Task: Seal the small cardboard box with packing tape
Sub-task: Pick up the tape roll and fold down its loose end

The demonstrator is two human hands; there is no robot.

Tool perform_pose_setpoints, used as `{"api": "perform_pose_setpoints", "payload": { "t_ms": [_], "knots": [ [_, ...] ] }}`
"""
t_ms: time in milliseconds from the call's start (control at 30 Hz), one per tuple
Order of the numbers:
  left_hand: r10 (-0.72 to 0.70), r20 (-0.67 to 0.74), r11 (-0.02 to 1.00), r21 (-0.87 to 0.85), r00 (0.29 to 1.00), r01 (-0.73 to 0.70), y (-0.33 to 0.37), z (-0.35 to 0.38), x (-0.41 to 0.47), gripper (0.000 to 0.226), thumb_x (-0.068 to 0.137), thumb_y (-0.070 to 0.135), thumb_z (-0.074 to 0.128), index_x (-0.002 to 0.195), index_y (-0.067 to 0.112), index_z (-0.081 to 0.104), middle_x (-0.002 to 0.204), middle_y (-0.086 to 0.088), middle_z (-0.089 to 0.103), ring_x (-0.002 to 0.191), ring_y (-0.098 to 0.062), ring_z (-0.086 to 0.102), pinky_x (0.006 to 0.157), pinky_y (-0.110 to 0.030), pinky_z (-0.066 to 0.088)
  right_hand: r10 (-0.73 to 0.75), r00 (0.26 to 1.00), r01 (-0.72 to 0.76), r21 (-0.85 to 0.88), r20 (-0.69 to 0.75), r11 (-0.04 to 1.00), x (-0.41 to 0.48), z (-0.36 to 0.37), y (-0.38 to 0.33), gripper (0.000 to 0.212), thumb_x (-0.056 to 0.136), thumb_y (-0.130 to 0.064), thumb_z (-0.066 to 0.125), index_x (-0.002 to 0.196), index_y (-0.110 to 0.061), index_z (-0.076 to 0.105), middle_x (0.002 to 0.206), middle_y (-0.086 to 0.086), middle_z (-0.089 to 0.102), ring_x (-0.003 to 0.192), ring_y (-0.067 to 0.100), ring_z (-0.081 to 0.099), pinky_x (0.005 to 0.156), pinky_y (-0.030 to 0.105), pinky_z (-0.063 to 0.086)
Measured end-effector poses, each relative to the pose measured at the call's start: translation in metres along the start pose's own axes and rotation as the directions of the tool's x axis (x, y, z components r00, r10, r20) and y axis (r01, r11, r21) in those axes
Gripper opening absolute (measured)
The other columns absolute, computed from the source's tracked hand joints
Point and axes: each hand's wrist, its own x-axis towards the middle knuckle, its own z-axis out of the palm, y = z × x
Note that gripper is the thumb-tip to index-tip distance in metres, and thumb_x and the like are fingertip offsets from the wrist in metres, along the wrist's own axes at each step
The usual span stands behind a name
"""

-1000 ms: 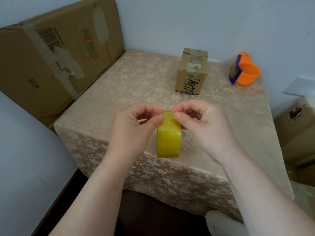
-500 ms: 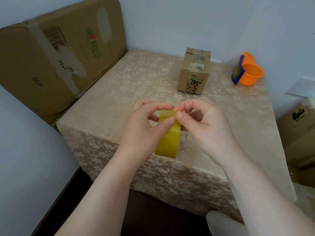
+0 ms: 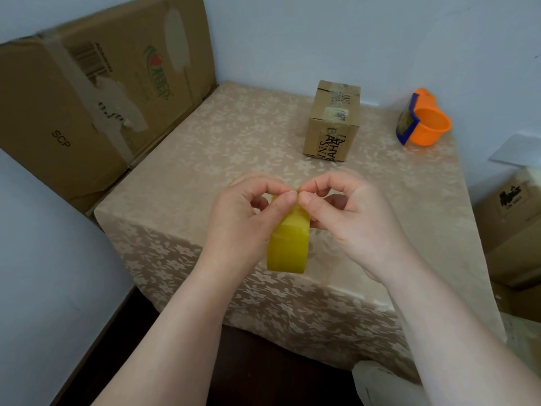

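Over the near edge of the bench [image 3: 181,183], held up in both hands: a yellow roll of packing tape [image 3: 288,247], standing on edge with its open core running left to right, hand to hand. Left hand [image 3: 243,227] clamped on the roll's left side, thumb pressed on the top of the band; right hand [image 3: 351,221] clasping the right side, thumb tip set against the left thumb at the top of the roll. Looks like picking at the loose end of the tape — no freed strip visible yet, so likely early in the job.

Straight ahead of the hands, toward the back of the bench and a touch right of centre — the small cardboard box [image 3: 332,121], well apart from the roll, flaps down, old tape strips and a label across its top. Long axis running away from the wearer, so a strip pulled forward from the roll would lie along it. Right hand slightly nearer to the box than the left.

Farther right, near the back corner, an orange tape dispenser [image 3: 423,121], untouched. Bench covered with a beige floral cloth, hanging over the front edge. On the left, leaning on the wall, a large cardboard carton [image 3: 87,98] with torn tape; on the right, below bench level, more cartons [image 3: 515,224]. Pale blue walls behind, dark floor below.
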Motion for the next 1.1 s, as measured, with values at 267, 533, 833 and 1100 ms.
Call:
{"api": "perform_pose_setpoints", "payload": {
  "t_ms": [267,533,833,1100],
  "knots": [
    [-0.005,-0.002,1.000,0.004,1.000,0.005,-0.001,0.000,0.000,0.002,0.075,0.034,0.067,0.076,0.032,0.068,0.078,0.004,0.064,0.069,-0.018,0.056,0.067,-0.036,0.049,-0.021,1.000,0.020,-0.036,-0.022,0.999,0.000,0.002,0.000,0.011,0.077,-0.040,0.060,0.076,-0.030,0.064,0.088,0.007,0.064,0.082,0.027,0.065,0.077,0.051,0.054],
    [-0.054,-0.099,0.999,-0.012,0.994,0.053,0.000,0.004,-0.001,0.017,0.083,0.026,0.066,0.067,0.027,0.063,0.070,0.007,0.065,0.059,-0.014,0.058,0.058,-0.036,0.052,-0.007,0.998,0.004,-0.041,-0.070,0.999,-0.003,0.006,-0.001,0.010,0.086,-0.029,0.061,0.076,-0.025,0.062,0.084,0.005,0.063,0.076,0.026,0.063,0.074,0.053,0.053],
    [-0.304,-0.010,0.930,-0.221,0.953,0.294,0.000,0.002,-0.001,0.016,0.085,0.037,0.062,0.093,0.024,0.058,0.081,0.007,0.063,0.071,-0.014,0.063,0.070,-0.039,0.054,0.125,0.988,-0.122,0.039,-0.087,0.992,-0.005,0.007,-0.006,0.009,0.092,-0.021,0.058,0.084,-0.017,0.062,0.070,-0.007,0.056,0.049,0.000,0.054,0.067,0.046,0.058],
    [-0.386,0.274,0.831,-0.313,0.881,0.461,0.005,-0.005,-0.001,0.048,0.082,0.005,0.062,0.126,0.020,0.053,0.101,-0.011,0.071,0.090,-0.023,0.069,0.084,-0.042,0.052,0.230,0.973,-0.230,0.225,0.027,0.947,-0.005,0.001,-0.005,0.026,0.084,-0.028,0.068,0.106,-0.023,0.054,0.088,0.007,0.053,0.063,0.018,0.064,0.066,0.040,0.060]
  ]
}}
